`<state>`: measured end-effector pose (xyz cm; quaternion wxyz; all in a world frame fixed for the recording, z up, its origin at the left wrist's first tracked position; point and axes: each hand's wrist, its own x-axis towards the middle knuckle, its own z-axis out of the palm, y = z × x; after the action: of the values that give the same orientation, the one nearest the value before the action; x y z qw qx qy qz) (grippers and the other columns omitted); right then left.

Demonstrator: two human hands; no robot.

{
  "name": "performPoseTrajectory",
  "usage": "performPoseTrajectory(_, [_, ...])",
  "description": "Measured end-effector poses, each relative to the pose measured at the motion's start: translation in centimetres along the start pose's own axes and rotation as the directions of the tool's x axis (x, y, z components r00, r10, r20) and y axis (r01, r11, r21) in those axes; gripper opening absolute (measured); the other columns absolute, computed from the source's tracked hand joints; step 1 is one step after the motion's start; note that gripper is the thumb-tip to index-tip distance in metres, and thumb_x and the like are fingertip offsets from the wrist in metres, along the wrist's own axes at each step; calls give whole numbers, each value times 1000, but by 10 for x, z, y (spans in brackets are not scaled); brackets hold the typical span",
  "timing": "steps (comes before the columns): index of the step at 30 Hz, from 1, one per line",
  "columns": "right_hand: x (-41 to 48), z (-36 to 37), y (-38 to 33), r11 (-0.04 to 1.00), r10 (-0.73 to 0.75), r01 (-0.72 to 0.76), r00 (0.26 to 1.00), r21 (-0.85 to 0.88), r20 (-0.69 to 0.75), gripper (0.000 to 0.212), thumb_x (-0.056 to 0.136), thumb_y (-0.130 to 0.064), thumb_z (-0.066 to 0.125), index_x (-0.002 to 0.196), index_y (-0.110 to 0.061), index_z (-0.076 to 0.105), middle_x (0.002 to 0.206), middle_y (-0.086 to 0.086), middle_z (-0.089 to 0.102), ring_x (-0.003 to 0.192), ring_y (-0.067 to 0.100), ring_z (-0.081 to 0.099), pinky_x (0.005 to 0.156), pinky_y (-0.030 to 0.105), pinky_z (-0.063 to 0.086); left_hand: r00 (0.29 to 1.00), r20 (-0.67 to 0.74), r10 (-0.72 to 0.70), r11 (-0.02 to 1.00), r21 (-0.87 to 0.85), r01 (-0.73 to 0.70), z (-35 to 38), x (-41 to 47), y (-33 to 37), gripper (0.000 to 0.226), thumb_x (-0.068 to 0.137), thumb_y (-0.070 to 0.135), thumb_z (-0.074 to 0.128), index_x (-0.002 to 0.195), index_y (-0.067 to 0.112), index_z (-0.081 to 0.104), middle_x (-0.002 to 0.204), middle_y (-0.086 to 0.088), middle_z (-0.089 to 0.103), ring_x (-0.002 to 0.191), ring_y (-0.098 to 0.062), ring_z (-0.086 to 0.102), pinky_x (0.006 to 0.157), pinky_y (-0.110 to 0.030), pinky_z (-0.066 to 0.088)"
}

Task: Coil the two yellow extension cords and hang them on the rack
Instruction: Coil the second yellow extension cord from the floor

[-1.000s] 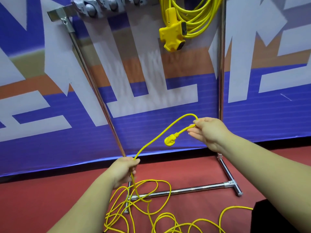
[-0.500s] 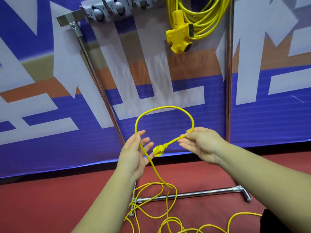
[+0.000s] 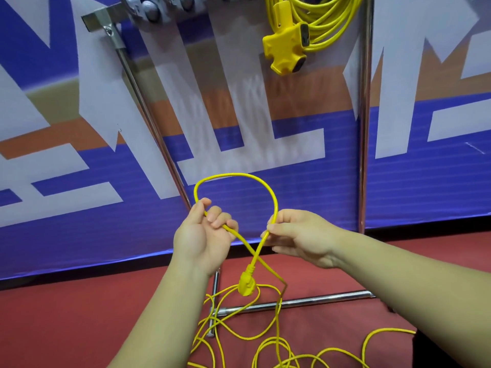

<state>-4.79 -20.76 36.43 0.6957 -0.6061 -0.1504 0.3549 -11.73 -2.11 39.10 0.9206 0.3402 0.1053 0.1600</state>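
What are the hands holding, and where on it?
One yellow extension cord. The left hand grips one side of its loop; the right hand pinches the other side, above the dangling plug.

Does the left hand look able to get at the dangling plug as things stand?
Probably yes, though not freely: the plug hangs in open air just below the left hand with nothing between, but that hand grips the yellow cord and would have to let go first.

cords [image 3: 236,179] — yellow | socket block [image 3: 285,50] — yellow, black faces | rack [image 3: 363,128] silver | floor [image 3: 66,314] red | banner [image 3: 265,208] blue, white, orange shapes
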Motion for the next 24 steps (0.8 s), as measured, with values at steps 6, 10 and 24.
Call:
performPoseTrajectory(6, [4, 16, 7, 995, -38, 47, 994, -82, 105, 6, 104, -19, 48, 98, -19, 48, 91, -1, 72, 102, 28, 73, 75, 38, 46, 1000, 23, -5, 984, -177, 9, 4, -1, 8, 7, 91, 23, 52, 87, 18, 51, 63, 5, 33, 51, -10, 31, 57, -26, 43])
performPoseTrajectory(10, [2, 17, 1, 989, -76, 86, 994, -121, 81, 4, 103, -15, 52, 100, -15, 49, 87, 3, 71, 91, 32, 75, 81, 50, 60, 997, -73, -5, 996, -85, -2, -4, 0, 13, 19, 103, 26, 44, 89, 17, 53, 69, 3, 44, 58, -12, 42, 72, -35, 51])
performPoseTrajectory(24, [-7, -6, -46, 928, -253, 316, 923, 196, -291, 8, 101, -5, 54, 94, -8, 54, 83, 16, 71, 74, 24, 75, 66, 31, 61, 942, 290, -170, 506, 846, -169, -33, -7, 8, 77, 59, -5, 67, 126, 33, 61, 103, -8, 59, 92, -20, 61, 74, -31, 50])
